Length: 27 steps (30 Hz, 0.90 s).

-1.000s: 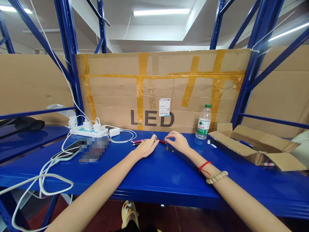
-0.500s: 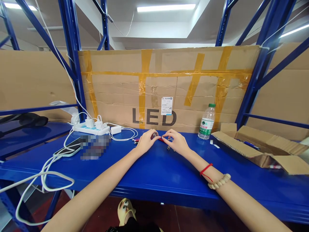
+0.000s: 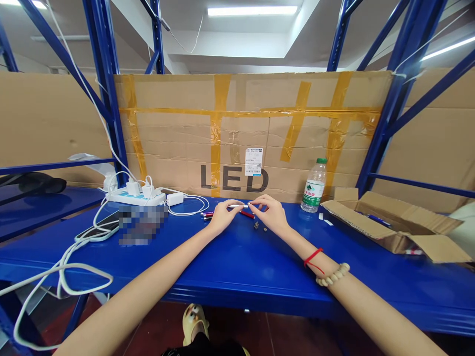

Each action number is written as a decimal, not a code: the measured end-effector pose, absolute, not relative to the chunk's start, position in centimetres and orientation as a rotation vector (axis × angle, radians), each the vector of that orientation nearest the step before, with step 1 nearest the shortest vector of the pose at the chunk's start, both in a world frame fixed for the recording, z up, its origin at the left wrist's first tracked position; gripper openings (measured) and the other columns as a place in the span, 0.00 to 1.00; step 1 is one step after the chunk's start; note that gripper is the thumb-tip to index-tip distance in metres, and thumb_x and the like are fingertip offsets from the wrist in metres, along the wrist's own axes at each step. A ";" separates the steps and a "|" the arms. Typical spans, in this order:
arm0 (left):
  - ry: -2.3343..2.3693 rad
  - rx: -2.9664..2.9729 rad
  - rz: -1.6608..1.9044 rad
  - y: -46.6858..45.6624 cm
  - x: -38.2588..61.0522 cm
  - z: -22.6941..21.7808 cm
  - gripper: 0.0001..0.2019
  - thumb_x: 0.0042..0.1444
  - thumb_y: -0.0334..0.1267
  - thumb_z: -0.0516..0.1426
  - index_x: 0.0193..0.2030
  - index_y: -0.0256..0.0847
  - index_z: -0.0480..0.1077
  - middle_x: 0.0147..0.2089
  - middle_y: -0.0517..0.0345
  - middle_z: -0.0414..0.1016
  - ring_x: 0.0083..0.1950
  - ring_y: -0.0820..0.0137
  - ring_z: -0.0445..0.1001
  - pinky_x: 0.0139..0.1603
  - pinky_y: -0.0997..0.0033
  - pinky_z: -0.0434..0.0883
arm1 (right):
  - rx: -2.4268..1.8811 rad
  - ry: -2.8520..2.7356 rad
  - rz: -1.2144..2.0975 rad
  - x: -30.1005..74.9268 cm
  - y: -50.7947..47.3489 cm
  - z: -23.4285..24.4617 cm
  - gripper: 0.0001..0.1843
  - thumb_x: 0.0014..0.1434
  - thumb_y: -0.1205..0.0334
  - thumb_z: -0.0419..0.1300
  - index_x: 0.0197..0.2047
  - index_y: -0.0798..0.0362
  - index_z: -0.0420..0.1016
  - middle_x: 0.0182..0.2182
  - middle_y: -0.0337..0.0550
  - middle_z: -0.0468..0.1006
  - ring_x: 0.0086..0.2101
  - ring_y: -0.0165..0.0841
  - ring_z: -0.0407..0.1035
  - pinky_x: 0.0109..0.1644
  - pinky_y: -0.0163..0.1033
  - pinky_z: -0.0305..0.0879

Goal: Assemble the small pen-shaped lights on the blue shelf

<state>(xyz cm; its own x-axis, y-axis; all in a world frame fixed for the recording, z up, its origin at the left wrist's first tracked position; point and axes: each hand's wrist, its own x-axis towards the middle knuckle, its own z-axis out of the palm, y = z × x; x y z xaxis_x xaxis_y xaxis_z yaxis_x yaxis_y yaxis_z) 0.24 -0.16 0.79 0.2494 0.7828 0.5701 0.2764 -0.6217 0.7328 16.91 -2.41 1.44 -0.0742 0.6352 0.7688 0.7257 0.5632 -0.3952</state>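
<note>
My left hand [image 3: 219,216] is closed in a pinch on a thin white pen-like rod [image 3: 237,206], held level just above the blue shelf [image 3: 245,267]. My right hand [image 3: 270,213] is pinched shut at the rod's right tip, facing the left hand. A red pen barrel [image 3: 247,214] lies on the shelf right under the rod. More pens [image 3: 206,215] lie just left of my left hand. Two small dark parts [image 3: 260,227] sit on the shelf below my right hand.
A white power strip [image 3: 134,197] with chargers and looping white cables [image 3: 63,267] lies at the left, beside a phone [image 3: 97,228]. A water bottle [image 3: 313,186] stands at the right of my hands. An open cardboard box [image 3: 393,222] lies at far right. Taped cardboard [image 3: 252,133] forms the back wall.
Both hands have lifted slightly off the shelf and drawn together. The white rod now shows between their fingertips, and the red barrel lies free on the shelf.
</note>
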 end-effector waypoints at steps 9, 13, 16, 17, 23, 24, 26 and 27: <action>0.860 1.858 1.300 0.0 0.4 0.5 0.17 0.48 0.45 0.58 0.40 0.34 0.74 0.38 0.50 0.78 0.41 0.65 0.74 0.42 0.68 0.69 | -0.988 -1.715 0.188 17.0 -1.9 1.3 0.12 0.48 0.54 0.60 0.29 0.54 0.78 0.29 0.44 0.75 0.26 0.29 0.68 0.29 0.34 0.64; 0.815 1.977 1.257 0.4 0.5 0.1 0.15 0.51 0.44 0.55 0.38 0.34 0.73 0.33 0.52 0.77 0.37 0.68 0.74 0.42 0.69 0.69 | -0.984 -1.744 0.303 17.1 -1.8 1.3 0.12 0.48 0.54 0.60 0.29 0.54 0.78 0.28 0.44 0.76 0.28 0.31 0.69 0.30 0.35 0.65; 0.844 2.096 1.242 0.2 0.5 0.1 0.13 0.53 0.43 0.52 0.37 0.36 0.71 0.29 0.56 0.76 0.33 0.70 0.73 0.40 0.71 0.69 | -0.980 -1.772 0.335 17.3 -1.8 1.4 0.11 0.48 0.55 0.60 0.29 0.54 0.78 0.29 0.43 0.76 0.28 0.31 0.70 0.30 0.35 0.66; 0.861 2.127 1.238 0.1 0.5 0.1 0.13 0.54 0.43 0.52 0.36 0.36 0.71 0.28 0.57 0.75 0.32 0.71 0.73 0.39 0.71 0.69 | -0.976 -1.782 0.338 17.3 -1.8 1.4 0.11 0.48 0.55 0.60 0.29 0.54 0.78 0.29 0.43 0.76 0.29 0.31 0.70 0.31 0.35 0.66; 0.940 2.255 1.190 -0.4 0.4 0.1 0.11 0.55 0.43 0.50 0.39 0.39 0.66 0.27 0.59 0.74 0.30 0.72 0.72 0.36 0.73 0.67 | -0.938 -1.911 0.286 17.2 -1.8 1.2 0.11 0.49 0.55 0.60 0.30 0.54 0.77 0.31 0.44 0.76 0.28 0.28 0.68 0.27 0.33 0.64; 0.959 2.289 1.175 -0.4 0.3 0.0 0.10 0.55 0.43 0.50 0.39 0.39 0.65 0.28 0.60 0.75 0.30 0.72 0.72 0.36 0.72 0.67 | -0.937 -1.937 0.268 17.3 -1.8 1.1 0.11 0.50 0.56 0.60 0.31 0.54 0.77 0.32 0.44 0.75 0.27 0.28 0.68 0.27 0.32 0.63; 1.005 2.350 1.131 -0.3 0.2 -0.1 0.10 0.55 0.42 0.50 0.40 0.41 0.64 0.29 0.61 0.75 0.31 0.71 0.72 0.36 0.72 0.67 | -0.936 -1.986 0.241 17.3 -1.7 1.0 0.10 0.51 0.57 0.59 0.31 0.54 0.77 0.33 0.43 0.75 0.27 0.27 0.67 0.27 0.32 0.63; 1.026 2.376 1.099 -0.3 0.1 -0.2 0.09 0.55 0.42 0.50 0.40 0.42 0.64 0.30 0.61 0.76 0.32 0.71 0.73 0.36 0.72 0.67 | -0.933 -2.011 0.229 17.4 -1.6 0.9 0.10 0.51 0.57 0.58 0.30 0.54 0.77 0.33 0.43 0.74 0.28 0.26 0.67 0.27 0.31 0.62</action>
